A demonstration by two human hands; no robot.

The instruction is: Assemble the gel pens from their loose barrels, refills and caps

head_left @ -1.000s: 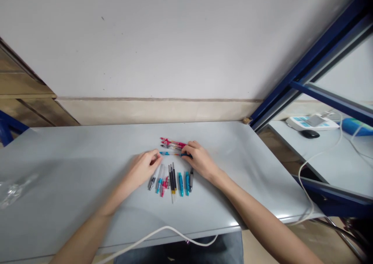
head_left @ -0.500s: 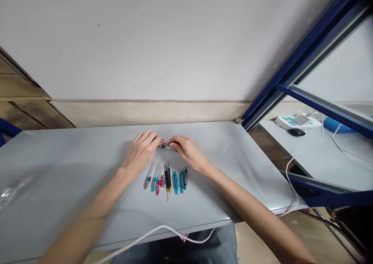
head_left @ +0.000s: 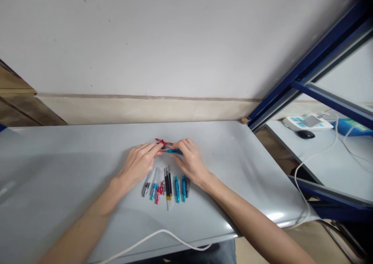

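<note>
My left hand [head_left: 141, 158] is closed, its thumb and fingers at the thin left end of a blue pen [head_left: 174, 151]. The pen's right end sits in my closed right hand [head_left: 189, 160]. Just behind it lie red pen parts [head_left: 163, 142], partly covered by my fingertips. Nearer to me is a row of pen parts: clear barrels with a grey grip [head_left: 146, 189], a blue grip [head_left: 153, 192] and a red grip [head_left: 158, 194], several dark refills [head_left: 168, 184], two blue pen pieces [head_left: 176, 188] [head_left: 183, 187] and a grey one [head_left: 188, 189].
A white cable [head_left: 163, 231] crosses the front edge of the grey table [head_left: 87, 159]. To the right, past a blue metal frame [head_left: 332, 97], a black mouse [head_left: 305, 134] and a white device [head_left: 309, 122] sit on another table. A wall [head_left: 163, 42] stands behind.
A blue pen now shows between my hands, and red pen parts lie behind them. Both hands have come slightly nearer to me. The view has shifted a little.
</note>
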